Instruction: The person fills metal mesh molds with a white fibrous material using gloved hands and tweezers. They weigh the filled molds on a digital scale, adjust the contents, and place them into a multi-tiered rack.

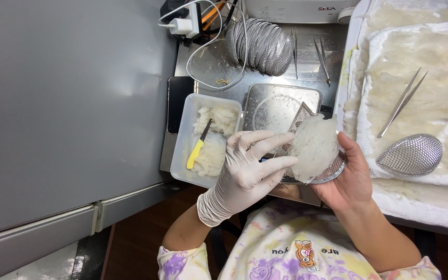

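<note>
Here the plastic tub [211,139] sits left of the metal tray [281,106], a small yellow-handled knife [197,149] lying in it. In front of the tray, the gloved left hand [249,166] presses flat, fingers spread, on the pale fibrous lump [313,146]. The bare right hand [349,179] cups the mesh mould [333,172] beneath. Right of the tray lie tweezers [401,102] and another mesh mould [411,154].

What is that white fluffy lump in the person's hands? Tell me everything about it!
The white lump looks stringy, wet and half see-through, like matted fibres pressed into a rounded mound. It sits in a shallow metal mesh mould that the bare right hand cups from below. The gloved left hand touches its left side with its fingertips.
</note>
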